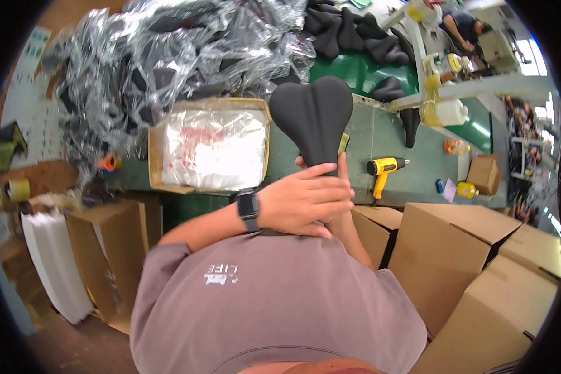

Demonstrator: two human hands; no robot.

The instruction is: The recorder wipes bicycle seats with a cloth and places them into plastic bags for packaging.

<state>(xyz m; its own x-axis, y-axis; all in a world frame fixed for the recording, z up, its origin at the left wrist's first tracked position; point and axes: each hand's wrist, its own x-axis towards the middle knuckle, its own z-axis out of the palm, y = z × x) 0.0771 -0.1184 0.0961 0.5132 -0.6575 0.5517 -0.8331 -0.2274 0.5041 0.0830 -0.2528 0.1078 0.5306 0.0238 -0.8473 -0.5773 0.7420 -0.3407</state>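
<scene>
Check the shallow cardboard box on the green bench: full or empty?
Full, apparently: the shallow cardboard box is open-topped and a clear plastic bag of white material covers its inside edge to edge. Depth below cannot be told.

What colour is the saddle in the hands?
Black, matte; the saddle shows best in the head view.

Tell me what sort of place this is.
Probably a factory packing bench for bicycle saddles. Both hands hold a black saddle over a green worktable; more black saddles are piled behind, with crumpled plastic bags and cardboard boxes around.
</scene>
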